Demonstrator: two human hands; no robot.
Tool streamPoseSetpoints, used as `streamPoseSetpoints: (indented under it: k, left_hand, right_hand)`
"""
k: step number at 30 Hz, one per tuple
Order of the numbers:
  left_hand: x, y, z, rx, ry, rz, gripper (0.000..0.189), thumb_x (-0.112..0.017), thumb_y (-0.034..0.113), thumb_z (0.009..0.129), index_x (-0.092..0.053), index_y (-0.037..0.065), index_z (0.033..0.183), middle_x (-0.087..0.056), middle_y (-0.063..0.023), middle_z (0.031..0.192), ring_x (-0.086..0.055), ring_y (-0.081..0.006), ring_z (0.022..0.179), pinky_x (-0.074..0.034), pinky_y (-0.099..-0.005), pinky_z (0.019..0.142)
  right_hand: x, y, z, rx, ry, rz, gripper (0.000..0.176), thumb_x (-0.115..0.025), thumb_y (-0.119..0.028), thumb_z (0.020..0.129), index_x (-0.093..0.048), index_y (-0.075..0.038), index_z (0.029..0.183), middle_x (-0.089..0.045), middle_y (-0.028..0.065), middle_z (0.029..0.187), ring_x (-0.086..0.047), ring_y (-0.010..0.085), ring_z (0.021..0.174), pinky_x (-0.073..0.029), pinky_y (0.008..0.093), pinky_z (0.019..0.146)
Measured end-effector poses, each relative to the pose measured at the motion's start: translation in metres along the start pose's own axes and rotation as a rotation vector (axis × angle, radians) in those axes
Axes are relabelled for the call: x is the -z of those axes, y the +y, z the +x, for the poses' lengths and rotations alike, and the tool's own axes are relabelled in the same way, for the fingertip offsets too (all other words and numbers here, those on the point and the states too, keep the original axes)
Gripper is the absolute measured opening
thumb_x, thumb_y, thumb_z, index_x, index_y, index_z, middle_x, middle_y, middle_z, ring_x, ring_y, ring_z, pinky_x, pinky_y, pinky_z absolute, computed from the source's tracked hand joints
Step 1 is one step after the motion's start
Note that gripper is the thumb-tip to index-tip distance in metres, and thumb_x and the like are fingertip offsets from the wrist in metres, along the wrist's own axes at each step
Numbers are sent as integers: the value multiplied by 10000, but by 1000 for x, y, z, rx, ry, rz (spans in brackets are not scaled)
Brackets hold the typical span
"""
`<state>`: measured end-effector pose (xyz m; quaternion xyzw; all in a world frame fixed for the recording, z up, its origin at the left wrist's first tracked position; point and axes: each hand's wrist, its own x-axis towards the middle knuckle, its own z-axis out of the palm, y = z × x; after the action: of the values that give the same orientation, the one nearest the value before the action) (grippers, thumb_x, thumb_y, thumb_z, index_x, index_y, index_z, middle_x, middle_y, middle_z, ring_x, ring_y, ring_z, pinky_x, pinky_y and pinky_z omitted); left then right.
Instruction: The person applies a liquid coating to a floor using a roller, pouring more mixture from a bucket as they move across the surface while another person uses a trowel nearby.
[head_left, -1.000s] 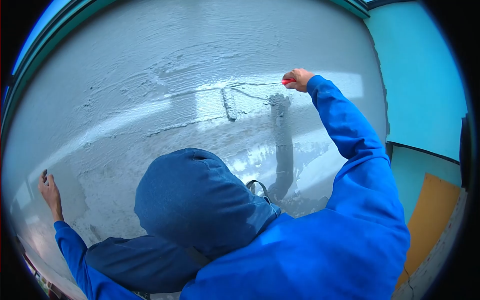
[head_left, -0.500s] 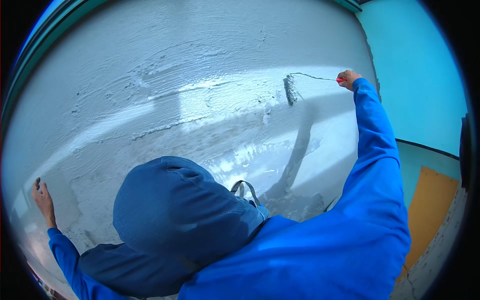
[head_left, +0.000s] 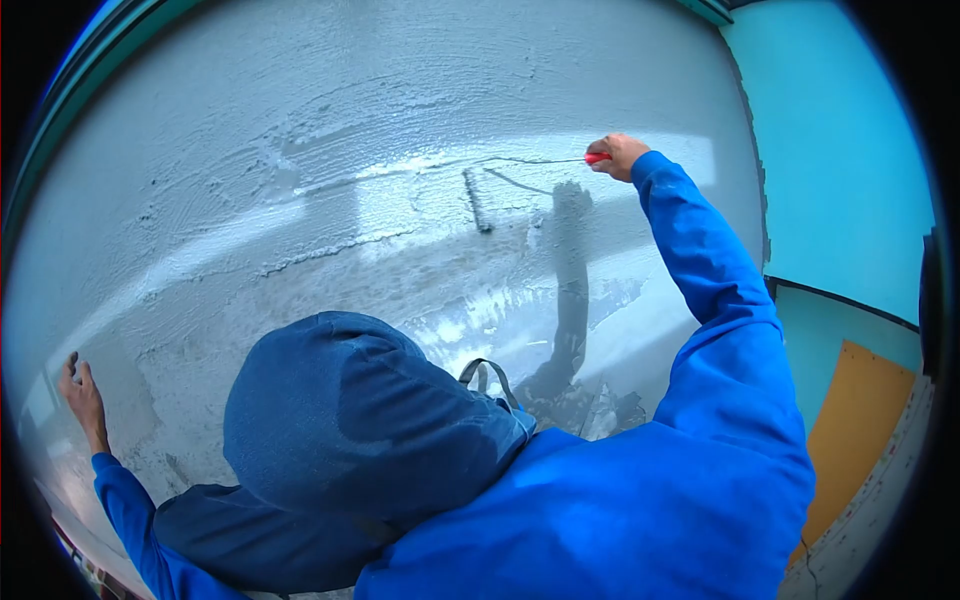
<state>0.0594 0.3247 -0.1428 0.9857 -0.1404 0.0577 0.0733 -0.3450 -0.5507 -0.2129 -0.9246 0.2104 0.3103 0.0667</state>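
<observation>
My right hand (head_left: 622,157) is wrapped round the red handle of a paint roller (head_left: 477,202), and the arm is stretched up and forward. The roller's thin wire frame runs left from the hand to a narrow grey sleeve, which lies against the wall (head_left: 400,110). Wet, ridged grey coating covers much of that wall. Far to the left, my left hand (head_left: 87,405) is raised by the wall with its thumb and fingers apart, holding nothing.
A dark blue hood (head_left: 360,440) fills the lower middle and hides part of the wall. Turquoise panels (head_left: 835,140) border the wall on the right, with a tan board (head_left: 860,430) below. A green frame (head_left: 75,95) edges the upper left.
My right hand has moved left with the paint roller, and the sleeve has travelled left and slightly down over the wall. The arm's shadow has shifted left. My left hand has hardly moved.
</observation>
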Motion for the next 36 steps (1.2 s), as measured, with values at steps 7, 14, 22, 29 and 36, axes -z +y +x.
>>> streamPoseSetpoints:
  k: [7, 14, 22, 29, 36]
  left_hand:
    - [-5, -27, -1, -35, -13, 70, 345, -503, 208, 917, -540, 37, 1214, -526, -133, 1236, -491, -259, 1128, -411, -361, 908]
    - [-6, -25, 2, -59, -22, 98, 347, -505, 219, 918, -545, 36, 1210, -540, -139, 1223, -488, -266, 1134, -399, -371, 923]
    - [9, -10, -9, -19, -10, 66, 347, -512, 221, 916, -553, 34, 1205, -555, -157, 1184, -494, -271, 1123, -419, -371, 900]
    - [8, 7, -3, -1, 4, 12, 339, -509, 219, 915, -563, 28, 1191, -552, -170, 1181, -505, -272, 1109, -420, -370, 906]
    - [4, -7, -7, 5, -16, 18, 345, -503, 233, 921, -554, 33, 1197, -528, -160, 1198, -489, -274, 1124, -416, -374, 915]
  right_hand:
    - [15, 127, -47, -425, -93, -279, 277, -651, -266, 795, -638, -254, 1071, -631, 3, 1089, -577, 221, 1052, -428, 436, 884]
    - [40, 157, -65, -522, -90, -243, 324, -659, -262, 793, -637, -217, 1113, -635, 40, 1104, -590, 228, 1038, -434, 412, 901]
    - [32, 53, 14, 46, -12, -34, 307, -657, -230, 762, -652, -75, 1026, -646, 157, 985, -604, 322, 943, -473, 394, 845]
    - [23, -149, 60, 300, 28, 133, 330, -630, -292, 806, -627, -152, 1105, -652, 133, 1006, -607, 325, 966, -482, 416, 834]
    - [24, -108, 49, 225, 0, 39, 304, -643, -284, 797, -646, -153, 1071, -655, 108, 1017, -611, 306, 973, -489, 416, 826]
